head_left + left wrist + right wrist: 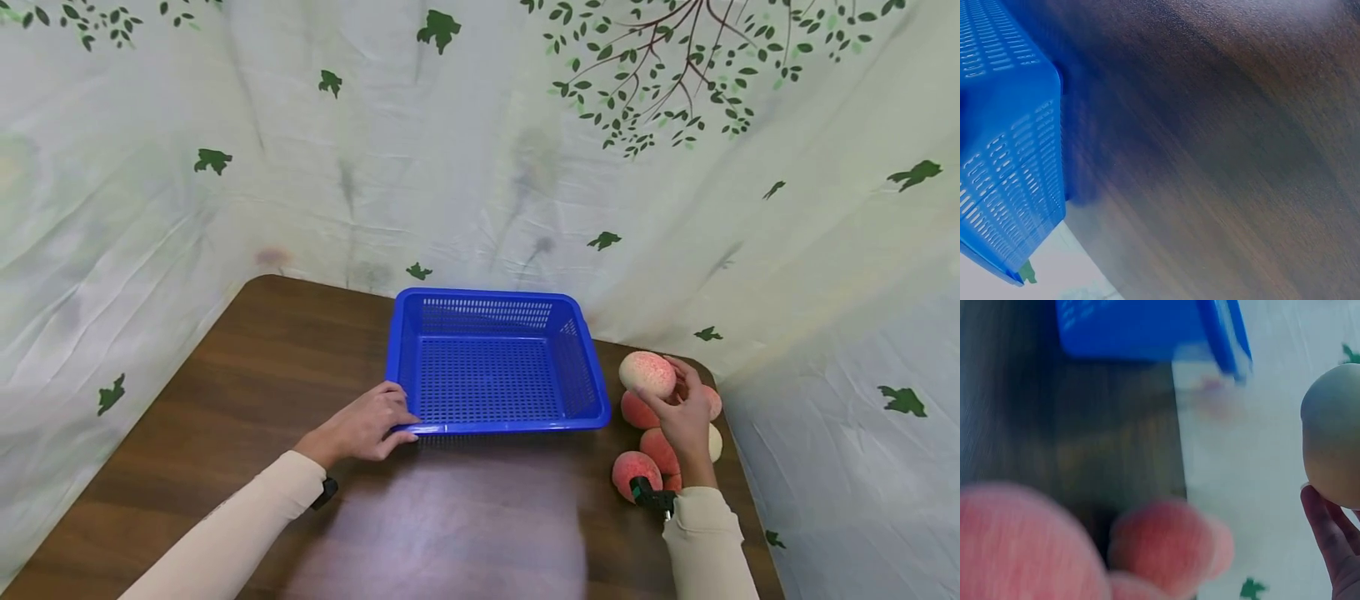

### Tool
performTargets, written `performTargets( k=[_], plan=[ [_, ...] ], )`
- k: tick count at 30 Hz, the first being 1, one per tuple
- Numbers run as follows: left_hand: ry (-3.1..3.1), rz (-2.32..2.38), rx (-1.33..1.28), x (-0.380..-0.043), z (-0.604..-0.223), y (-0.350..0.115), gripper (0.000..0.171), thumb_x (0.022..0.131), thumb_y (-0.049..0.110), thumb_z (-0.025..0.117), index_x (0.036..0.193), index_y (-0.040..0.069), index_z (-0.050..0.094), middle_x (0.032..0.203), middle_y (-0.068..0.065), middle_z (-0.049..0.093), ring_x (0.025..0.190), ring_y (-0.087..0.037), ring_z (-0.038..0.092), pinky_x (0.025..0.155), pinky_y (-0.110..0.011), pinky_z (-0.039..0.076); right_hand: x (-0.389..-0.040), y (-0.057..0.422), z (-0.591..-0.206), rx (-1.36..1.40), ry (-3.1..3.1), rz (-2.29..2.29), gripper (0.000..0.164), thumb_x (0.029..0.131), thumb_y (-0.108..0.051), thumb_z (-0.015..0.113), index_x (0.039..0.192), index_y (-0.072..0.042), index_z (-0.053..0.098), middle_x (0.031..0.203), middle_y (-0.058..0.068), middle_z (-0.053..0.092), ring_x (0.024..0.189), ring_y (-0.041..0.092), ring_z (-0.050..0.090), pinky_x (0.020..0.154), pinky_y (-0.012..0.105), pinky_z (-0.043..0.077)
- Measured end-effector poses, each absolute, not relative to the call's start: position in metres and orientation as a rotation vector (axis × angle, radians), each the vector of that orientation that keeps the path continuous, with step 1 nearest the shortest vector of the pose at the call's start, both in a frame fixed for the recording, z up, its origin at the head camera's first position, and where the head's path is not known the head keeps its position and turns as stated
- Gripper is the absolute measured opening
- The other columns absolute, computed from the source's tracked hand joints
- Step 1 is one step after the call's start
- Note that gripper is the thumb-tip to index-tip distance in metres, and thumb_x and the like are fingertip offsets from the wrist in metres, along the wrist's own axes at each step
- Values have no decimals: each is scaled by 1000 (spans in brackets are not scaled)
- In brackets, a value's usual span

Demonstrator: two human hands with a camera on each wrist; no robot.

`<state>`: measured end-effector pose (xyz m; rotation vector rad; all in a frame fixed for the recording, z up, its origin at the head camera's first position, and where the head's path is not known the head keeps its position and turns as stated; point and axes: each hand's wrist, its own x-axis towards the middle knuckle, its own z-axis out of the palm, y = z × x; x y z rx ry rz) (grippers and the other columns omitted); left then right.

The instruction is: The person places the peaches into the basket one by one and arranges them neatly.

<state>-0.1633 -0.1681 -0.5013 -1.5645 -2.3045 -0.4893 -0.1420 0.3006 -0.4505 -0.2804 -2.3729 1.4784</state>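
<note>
A blue plastic basket [487, 379] with slotted walls sits at the back middle of the table, nothing inside it. At its front left corner my left hand [377, 423] grips the rim, fingers over the edge and thumb in front. My right hand [686, 412] holds a pale, pink-speckled peach [648, 374] above a group of other peaches [637, 475] at the table's right side. In the right wrist view the held peach [1335, 437] looks pale, with fingers [1324, 534] against its underside. The left hand is outside the left wrist view.
The brown table [300, 350] reaches back to a pale cloth [480, 167] with printed leaves and branches, which also hangs along both sides. Several pink and pale peaches lie close together under and around my right forearm. Dark wrist straps [326, 493] circle both wrists.
</note>
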Motion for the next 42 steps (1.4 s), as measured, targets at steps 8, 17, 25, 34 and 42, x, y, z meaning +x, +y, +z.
performTargets(
  k=[8,17,25,34,42],
  plan=[
    [-2303,-494,-1563,-164,-501,-167,16,82,22,70,87,7,75,74,2,70,74,-18,53,85,-39,43,-173,268,-448,-154,-2426,1500,68,80,-17,79,139,-7,46,132,12,51,110,21,49,83,17,44],
    [-2322,-511,-1556,-163,-501,-168,16,80,20,73,87,5,75,75,2,70,75,-18,54,85,-39,43,-202,233,-452,-74,-2414,1636,69,80,-18,80,139,-7,45,130,14,53,109,25,54,85,22,45],
    [-2349,-507,-1563,-164,-501,-168,17,81,21,72,88,5,75,75,2,70,74,-17,53,85,-39,43,-217,196,-443,34,-2399,1706,65,79,-4,78,136,1,47,128,21,52,101,28,53,76,21,45],
    [-2392,-507,-1560,-162,-502,-165,19,83,22,71,90,5,76,76,2,71,74,-17,52,86,-39,42,-236,167,-443,42,-2411,1772,62,79,-5,78,134,2,49,123,23,53,96,29,55,73,25,45],
    [-2457,-491,-1555,-162,-498,-168,20,85,22,70,92,4,76,78,0,72,75,-17,52,88,-40,41,-262,137,-470,16,-2411,1872,62,80,-10,78,136,-6,49,125,18,52,105,32,56,83,38,48]
  ],
)
